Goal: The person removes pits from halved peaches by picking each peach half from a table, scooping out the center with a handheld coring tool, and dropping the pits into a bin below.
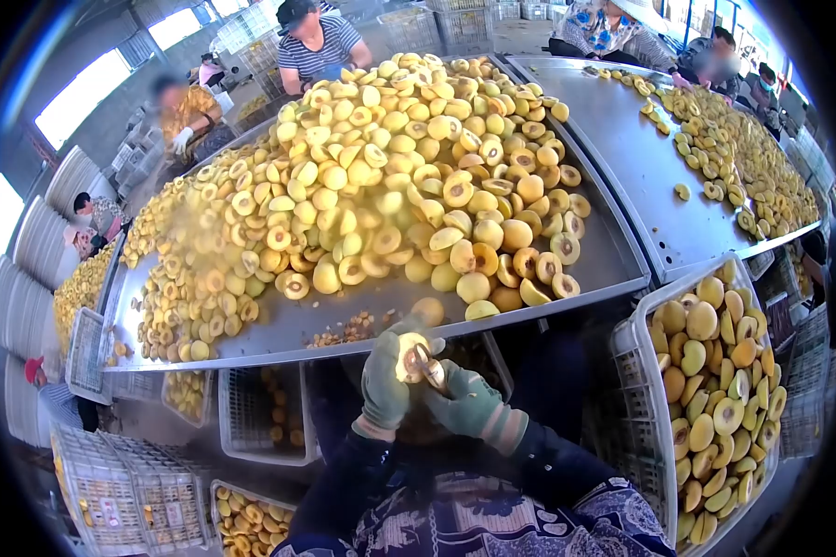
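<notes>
Just below centre, our left hand (385, 382) grasps a cut fruit (407, 351), our right hand (469, 404) clenched around a small tool (431, 366) against it; lower right, a full crate (643, 399); beyond, a heap (390, 186) partly blocks a co-worker (320, 48), top.

Smooth, glossy metal table (611, 249); matt gloves (384, 382); pale plastic crate (658, 390).
</notes>
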The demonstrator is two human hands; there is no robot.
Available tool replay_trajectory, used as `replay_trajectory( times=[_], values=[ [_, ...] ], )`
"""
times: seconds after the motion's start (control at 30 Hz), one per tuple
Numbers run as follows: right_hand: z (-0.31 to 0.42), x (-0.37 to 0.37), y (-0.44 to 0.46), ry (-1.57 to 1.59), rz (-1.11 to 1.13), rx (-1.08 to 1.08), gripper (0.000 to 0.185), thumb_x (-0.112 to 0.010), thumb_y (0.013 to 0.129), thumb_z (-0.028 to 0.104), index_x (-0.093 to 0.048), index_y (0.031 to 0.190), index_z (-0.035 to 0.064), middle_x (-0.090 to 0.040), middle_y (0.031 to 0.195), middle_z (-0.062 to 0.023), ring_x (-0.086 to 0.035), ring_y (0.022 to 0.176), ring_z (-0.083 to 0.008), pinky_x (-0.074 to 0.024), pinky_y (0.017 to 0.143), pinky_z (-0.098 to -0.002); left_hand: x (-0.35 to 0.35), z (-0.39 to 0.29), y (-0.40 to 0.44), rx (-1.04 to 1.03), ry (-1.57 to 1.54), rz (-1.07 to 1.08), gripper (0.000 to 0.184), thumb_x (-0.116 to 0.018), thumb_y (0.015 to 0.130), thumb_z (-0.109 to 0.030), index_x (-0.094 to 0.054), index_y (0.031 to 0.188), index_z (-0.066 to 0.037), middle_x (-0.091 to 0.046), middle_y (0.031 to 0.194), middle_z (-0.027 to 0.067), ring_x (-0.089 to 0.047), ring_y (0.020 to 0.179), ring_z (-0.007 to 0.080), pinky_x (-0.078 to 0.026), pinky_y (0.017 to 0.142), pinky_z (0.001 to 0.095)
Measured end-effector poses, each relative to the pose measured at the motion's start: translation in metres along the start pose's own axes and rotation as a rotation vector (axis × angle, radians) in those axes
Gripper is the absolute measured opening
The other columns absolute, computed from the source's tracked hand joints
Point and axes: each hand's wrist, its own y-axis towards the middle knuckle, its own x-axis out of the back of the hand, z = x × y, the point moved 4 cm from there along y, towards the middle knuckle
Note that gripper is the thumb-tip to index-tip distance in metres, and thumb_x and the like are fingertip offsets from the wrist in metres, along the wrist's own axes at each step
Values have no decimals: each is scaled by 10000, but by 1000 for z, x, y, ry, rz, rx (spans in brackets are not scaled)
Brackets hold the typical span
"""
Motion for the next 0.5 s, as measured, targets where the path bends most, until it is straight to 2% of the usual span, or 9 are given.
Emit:
replay_trajectory(
  times=[0.03,0.13,0.2,0.23,0.27,0.33,0.37,0.43,0.5],
  values=[
    [12,3,-1,-99,38,-60,218,-627,890,93,-600,1103,52,-641,862,-14,-592,758,-91,-489,691,-246,2,1,-1,-13,20,-17,560,-382,1004,-410,-468,1297,59,-551,1273,155,-627,1010,276,-512,891,347],
    [-10,-4,-5,-174,-16,371,265,-611,890,104,-592,1152,66,-644,860,-21,-611,737,-107,-494,676,-239,6,1,-4,-21,177,1,507,-360,1015,-353,-491,1274,63,-580,1224,152,-649,973,280,-525,870,349],
    [-7,-3,-11,-306,-27,558,293,-602,893,120,-584,1182,77,-642,851,-23,-620,705,-117,-504,643,-241,3,-2,-5,11,270,-32,561,-343,1004,-409,-496,1257,68,-640,1024,164,-665,916,274,-527,856,341],
    [-9,-3,-11,-284,3,510,304,-597,895,130,-579,1195,82,-640,844,-23,-618,681,-119,-507,614,-245,1,-3,-6,24,314,-48,588,-335,999,-437,-499,1249,70,-670,924,171,-673,887,271,-528,849,336],
    [-12,-3,-11,-263,31,462,316,-593,897,140,-573,1208,86,-639,836,-22,-617,656,-121,-510,585,-249,3,-1,-8,18,345,-29,582,-344,997,-431,-497,1253,69,-668,949,173,-669,906,270,-527,852,337],
    [-25,-4,-7,-6,110,144,328,-589,902,154,-566,1223,86,-635,843,-23,-607,642,-124,-509,558,-254,11,5,-7,-1,407,13,570,-363,992,-419,-493,1261,66,-664,997,177,-659,944,268,-526,859,337],
    [-30,-5,-7,124,118,-10,330,-588,906,159,-565,1226,81,-633,858,-26,-604,657,-128,-507,566,-254,12,7,-7,-14,310,-7,567,-379,988,-417,-487,1269,64,-653,1041,181,-649,972,272,-524,867,344],
    [-19,-3,-6,383,96,-289,316,-591,915,160,-570,1212,53,-630,940,-42,-605,776,-143,-502,672,-246,11,12,-6,-42,113,-49,566,-411,979,-414,-476,1285,59,-630,1128,188,-627,1028,281,-519,883,356],
    [-6,-4,-6,642,71,-564,306,-594,925,161,-576,1199,26,-628,1021,-57,-606,895,-158,-497,778,-238,7,7,-11,-42,-30,44,502,-444,974,-306,-447,1317,61,-577,1221,178,-589,1100,286,-471,960,375]
  ],
)
